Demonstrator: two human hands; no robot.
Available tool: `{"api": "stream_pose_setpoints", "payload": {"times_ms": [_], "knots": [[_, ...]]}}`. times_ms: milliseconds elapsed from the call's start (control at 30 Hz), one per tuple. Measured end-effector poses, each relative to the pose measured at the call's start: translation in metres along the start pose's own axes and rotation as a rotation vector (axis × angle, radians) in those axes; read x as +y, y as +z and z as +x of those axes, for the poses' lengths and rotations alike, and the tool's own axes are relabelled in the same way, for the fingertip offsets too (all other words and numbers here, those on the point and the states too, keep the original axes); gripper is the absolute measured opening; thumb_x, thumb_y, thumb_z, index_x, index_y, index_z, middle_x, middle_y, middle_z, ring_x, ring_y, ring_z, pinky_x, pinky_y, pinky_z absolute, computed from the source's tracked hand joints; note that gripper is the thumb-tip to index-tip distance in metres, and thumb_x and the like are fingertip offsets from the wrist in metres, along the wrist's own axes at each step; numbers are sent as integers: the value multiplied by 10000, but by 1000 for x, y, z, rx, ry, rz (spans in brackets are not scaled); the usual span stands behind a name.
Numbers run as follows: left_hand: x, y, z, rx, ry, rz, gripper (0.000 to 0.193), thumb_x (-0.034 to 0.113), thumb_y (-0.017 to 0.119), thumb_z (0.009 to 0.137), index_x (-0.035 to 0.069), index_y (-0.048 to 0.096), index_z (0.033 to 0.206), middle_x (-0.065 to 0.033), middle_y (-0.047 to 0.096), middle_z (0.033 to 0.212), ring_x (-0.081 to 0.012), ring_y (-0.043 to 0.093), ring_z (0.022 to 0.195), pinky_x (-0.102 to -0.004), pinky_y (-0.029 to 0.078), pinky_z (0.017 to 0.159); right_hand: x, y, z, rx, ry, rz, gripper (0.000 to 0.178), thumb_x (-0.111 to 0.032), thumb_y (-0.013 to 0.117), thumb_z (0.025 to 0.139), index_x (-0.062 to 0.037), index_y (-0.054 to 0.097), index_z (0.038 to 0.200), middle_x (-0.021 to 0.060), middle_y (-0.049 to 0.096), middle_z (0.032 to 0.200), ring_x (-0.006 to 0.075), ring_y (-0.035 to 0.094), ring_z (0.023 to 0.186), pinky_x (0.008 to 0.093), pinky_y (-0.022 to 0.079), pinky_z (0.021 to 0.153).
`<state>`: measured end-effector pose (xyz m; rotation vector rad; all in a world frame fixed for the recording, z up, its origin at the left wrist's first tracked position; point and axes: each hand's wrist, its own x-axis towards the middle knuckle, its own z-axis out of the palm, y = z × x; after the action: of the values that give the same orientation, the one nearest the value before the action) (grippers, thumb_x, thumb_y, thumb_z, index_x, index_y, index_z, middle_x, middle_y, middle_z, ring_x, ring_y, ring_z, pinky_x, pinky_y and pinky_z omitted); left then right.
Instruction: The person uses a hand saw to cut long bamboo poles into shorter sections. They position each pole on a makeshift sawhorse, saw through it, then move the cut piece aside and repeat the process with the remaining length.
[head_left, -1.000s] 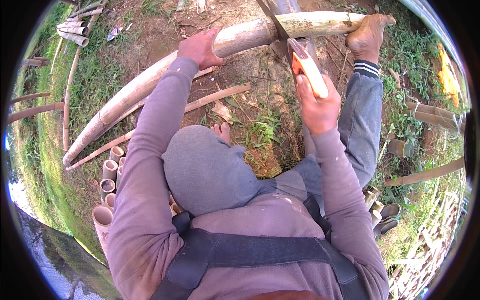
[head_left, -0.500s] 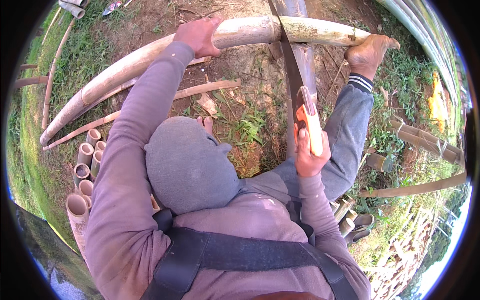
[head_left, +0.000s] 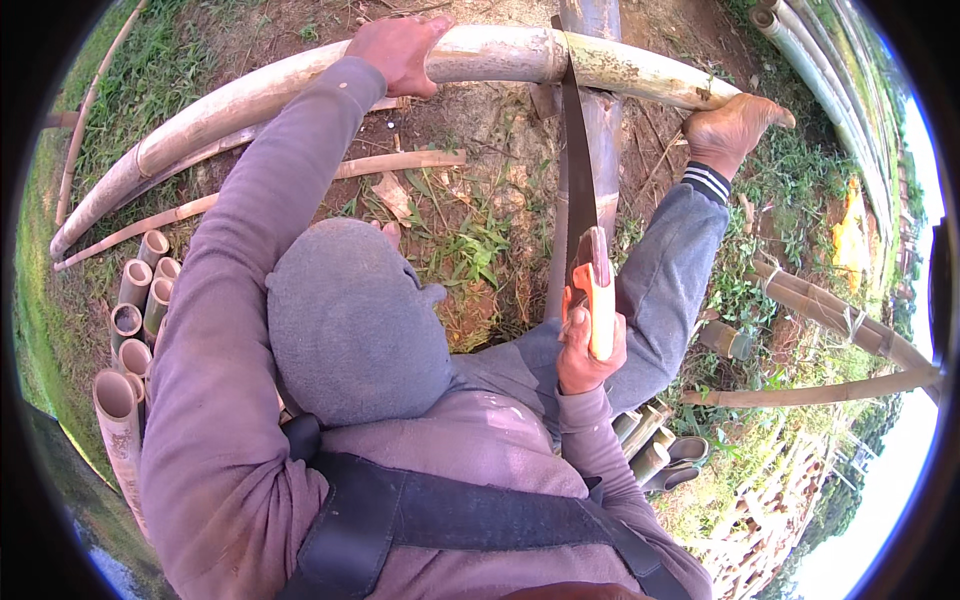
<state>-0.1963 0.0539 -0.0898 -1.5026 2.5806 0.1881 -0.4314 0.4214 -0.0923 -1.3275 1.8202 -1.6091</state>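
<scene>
A thick pale bamboo pole (head_left: 495,55) lies crosswise at the far side, over a greyish bamboo support (head_left: 600,140). My left hand (head_left: 402,55) is wrapped over the pole, left of the support. My right hand (head_left: 590,358) holds a handsaw (head_left: 580,165) by its orange handle, low in front of my body. The saw's long blade points away from me, its far part against the pole near a node. My bare foot (head_left: 728,130) presses on the pole's right end. Whether the blade has cut into the pole, I cannot tell.
My bent, grey-clad knee (head_left: 355,320) rises between my arms. Several cut bamboo tubes (head_left: 118,395) stand upright at the left. Split bamboo strips (head_left: 400,162) lie beyond the knee. At the right are tied bamboo lengths (head_left: 830,312), a yellow bag (head_left: 850,235) and long poles (head_left: 820,80).
The saw and my right hand have drawn back toward me, so the blade's far end now sits near the pole. My left hand and foot keep their places on the pole. The view has shifted slightly.
</scene>
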Motion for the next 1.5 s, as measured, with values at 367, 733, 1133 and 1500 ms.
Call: {"api": "stream_pose_setpoints", "payload": {"times_ms": [367,733,1133,1500], "knots": [[-5,6,-8,14,-10,4,1065,415,865,727,242,366,1652,-109,669,1428,-323,680,1257,-500,590,1027,-7,-5,-1,-22,95,29,177,-139,737,1030,-18,609,1048,29,640,696,65,573,535,219,467,499],[-6,5,-11,158,67,-31,938,438,871,736,179,488,1552,-159,734,1246,-347,721,1150,-505,605,971,-19,30,88,-73,188,-124,172,-97,779,992,30,697,1074,37,705,834,74,597,687,243,491,633],[1,-1,-7,-10,30,-34,1031,408,870,742,251,383,1638,-100,632,1474,-323,669,1269,-510,575,1056,-24,52,124,-68,227,-68,179,-125,790,990,22,691,1015,24,664,802,62,548,697,265,478,630],[3,3,-1,196,110,-61,937,402,873,751,180,475,1570,-168,726,1271,-356,724,1140,-483,610,982,-13,63,153,-76,182,-26,193,-125,776,1003,8,662,923,-8,649,766,42,543,674,255,449,588]]}}
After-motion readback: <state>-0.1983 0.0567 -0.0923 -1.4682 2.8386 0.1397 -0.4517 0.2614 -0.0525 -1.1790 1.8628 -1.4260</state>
